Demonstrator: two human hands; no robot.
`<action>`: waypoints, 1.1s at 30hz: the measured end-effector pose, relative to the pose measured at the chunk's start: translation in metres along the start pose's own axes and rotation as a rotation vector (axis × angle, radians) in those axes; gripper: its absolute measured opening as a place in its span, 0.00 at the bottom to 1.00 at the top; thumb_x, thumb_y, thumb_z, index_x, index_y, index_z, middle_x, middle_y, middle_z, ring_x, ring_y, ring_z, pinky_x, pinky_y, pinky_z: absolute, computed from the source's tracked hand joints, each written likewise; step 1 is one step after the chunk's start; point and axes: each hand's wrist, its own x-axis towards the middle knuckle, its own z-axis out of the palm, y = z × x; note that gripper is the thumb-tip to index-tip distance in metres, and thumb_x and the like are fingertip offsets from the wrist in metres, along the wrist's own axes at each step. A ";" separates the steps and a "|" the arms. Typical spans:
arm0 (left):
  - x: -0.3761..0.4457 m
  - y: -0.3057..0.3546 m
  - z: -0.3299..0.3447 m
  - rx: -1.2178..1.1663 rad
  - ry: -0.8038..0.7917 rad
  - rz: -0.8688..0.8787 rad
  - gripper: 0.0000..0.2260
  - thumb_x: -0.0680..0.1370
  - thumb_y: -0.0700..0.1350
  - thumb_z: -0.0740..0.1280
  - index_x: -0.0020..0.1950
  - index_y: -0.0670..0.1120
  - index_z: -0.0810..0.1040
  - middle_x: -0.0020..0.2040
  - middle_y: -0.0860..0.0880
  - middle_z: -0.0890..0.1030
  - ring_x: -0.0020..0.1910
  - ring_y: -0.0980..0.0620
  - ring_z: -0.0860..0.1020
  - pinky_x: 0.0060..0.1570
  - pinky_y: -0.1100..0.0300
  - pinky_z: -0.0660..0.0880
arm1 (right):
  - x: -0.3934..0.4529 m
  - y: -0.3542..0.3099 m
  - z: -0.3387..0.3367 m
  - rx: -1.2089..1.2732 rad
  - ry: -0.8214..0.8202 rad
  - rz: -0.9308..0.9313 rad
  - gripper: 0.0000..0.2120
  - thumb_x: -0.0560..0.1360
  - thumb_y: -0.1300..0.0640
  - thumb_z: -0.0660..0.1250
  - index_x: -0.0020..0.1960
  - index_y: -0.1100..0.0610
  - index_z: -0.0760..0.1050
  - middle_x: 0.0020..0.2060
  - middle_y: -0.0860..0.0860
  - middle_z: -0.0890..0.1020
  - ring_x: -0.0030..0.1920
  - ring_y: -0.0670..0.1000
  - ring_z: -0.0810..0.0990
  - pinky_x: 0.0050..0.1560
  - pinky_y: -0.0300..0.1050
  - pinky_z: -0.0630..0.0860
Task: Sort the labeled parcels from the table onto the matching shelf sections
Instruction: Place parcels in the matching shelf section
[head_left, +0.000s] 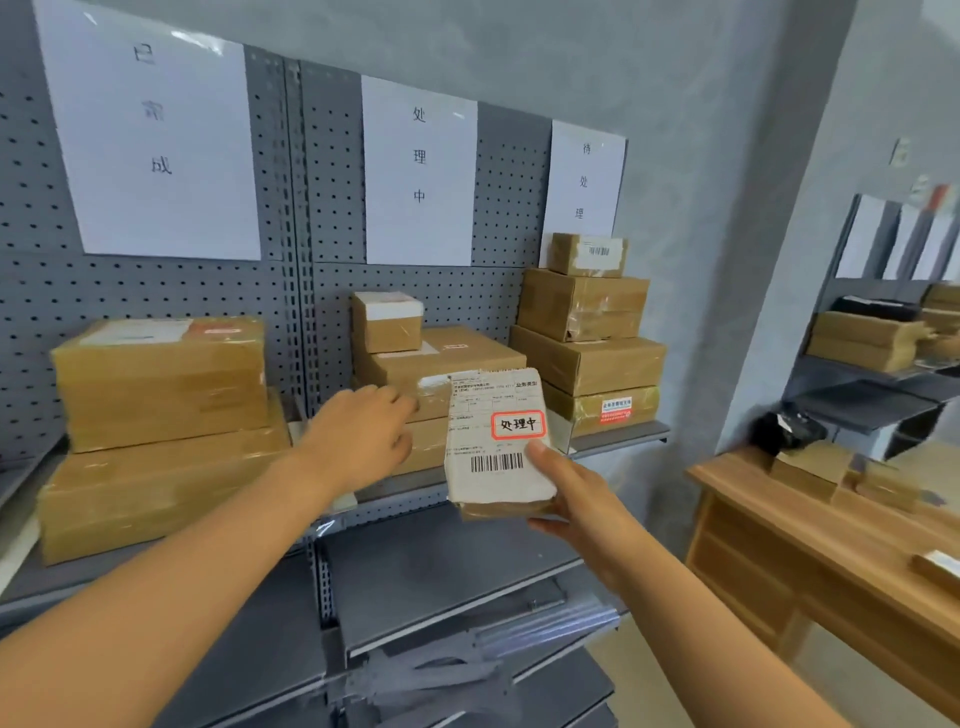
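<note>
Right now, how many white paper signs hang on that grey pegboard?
3: a left sign, a middle sign, and a right sign partly covered by stacked boxes.

In my right hand (582, 499), a brown cardboard parcel (498, 441) with a matt, creased paper label; glossy tape wraps the cardboard boxes (161, 379) on the matt grey metal shelf (457, 561); beside it, a smooth wooden desk (779, 525).
</note>
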 end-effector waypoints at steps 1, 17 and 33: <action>0.012 0.001 0.006 0.004 -0.018 -0.011 0.16 0.80 0.50 0.60 0.65 0.47 0.74 0.54 0.50 0.79 0.53 0.48 0.78 0.50 0.52 0.76 | 0.011 0.000 -0.009 -0.010 -0.008 0.001 0.27 0.72 0.33 0.65 0.63 0.49 0.77 0.54 0.46 0.86 0.58 0.50 0.83 0.58 0.47 0.78; 0.108 -0.033 0.052 0.132 -0.041 -0.220 0.15 0.80 0.52 0.59 0.63 0.48 0.75 0.53 0.49 0.79 0.53 0.48 0.78 0.49 0.53 0.74 | 0.216 -0.046 -0.051 0.110 -0.234 -0.094 0.17 0.76 0.36 0.65 0.56 0.45 0.81 0.53 0.44 0.86 0.56 0.47 0.83 0.48 0.44 0.81; 0.119 -0.047 0.062 0.311 -0.131 -0.630 0.14 0.81 0.52 0.59 0.65 0.51 0.72 0.53 0.51 0.78 0.52 0.50 0.76 0.45 0.57 0.70 | 0.405 -0.086 -0.020 -0.014 -0.417 0.029 0.18 0.76 0.35 0.64 0.51 0.49 0.77 0.48 0.51 0.85 0.48 0.50 0.82 0.40 0.44 0.77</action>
